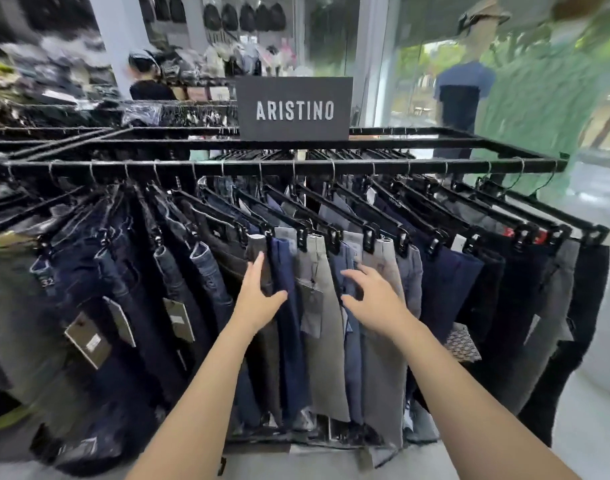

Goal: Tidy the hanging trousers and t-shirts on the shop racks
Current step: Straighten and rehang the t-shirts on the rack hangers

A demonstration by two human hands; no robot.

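Note:
Several pairs of trousers hang from clip hangers on a black metal rack [296, 167]. Dark jeans [130, 271] fill the left part; navy, grey and black trousers fill the middle and right. My left hand [260, 297] grips the edge of a dark grey pair beside the navy trousers [286, 327], thumb in front of the fabric. My right hand [373, 299] has its fingers spread and curled onto a blue pair [348, 271], between a grey pair [317, 341] and a light grey pair [383, 358]. No t-shirts are clearly visible.
A black ARISTINO sign [294, 109] stands on the rack top. Paper tags [89, 341] dangle from the jeans. A person in black [147, 81] stands behind the rack at left. A mannequin in a blue shirt [464, 95] stands by the window at right. Pale floor lies at right.

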